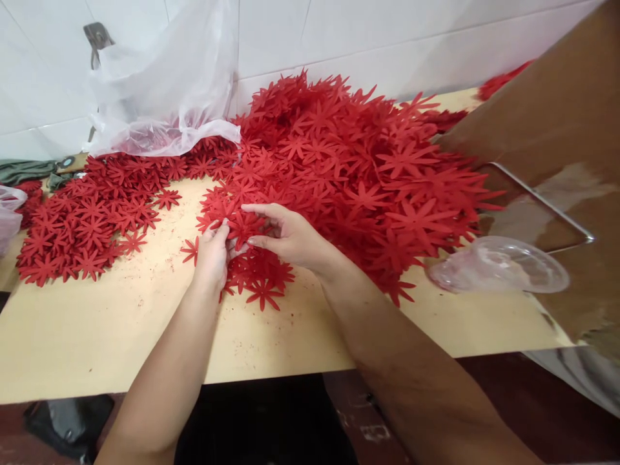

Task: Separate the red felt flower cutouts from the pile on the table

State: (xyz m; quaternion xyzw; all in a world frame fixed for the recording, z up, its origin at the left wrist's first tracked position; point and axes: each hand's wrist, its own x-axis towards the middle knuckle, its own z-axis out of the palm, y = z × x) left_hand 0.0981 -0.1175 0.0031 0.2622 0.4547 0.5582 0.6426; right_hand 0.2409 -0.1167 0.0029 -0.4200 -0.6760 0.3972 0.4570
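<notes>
A red flower cutout (246,226) with narrow petals, perhaps several layered together, is between my hands above the table. My left hand (213,253) grips it from the left, its thumb and fingers closed at the petals. From the right, my right hand (293,237) curves around the same cutout, thumb at the lower edge and index finger stretched over the top. Below them lies a small bunch of loose red flower cutouts (263,292). A large heap of the same cutouts (339,155) rises just behind and right of my hands. The lower fingers are partly hidden.
A second spread of red cutouts (92,226) covers the table's left side. White plastic bag (165,84) hangs at the wall above it. On the right, a clear plastic lid (508,265) lies against a brown board (547,161). The wooden table (145,336) has its edge near me.
</notes>
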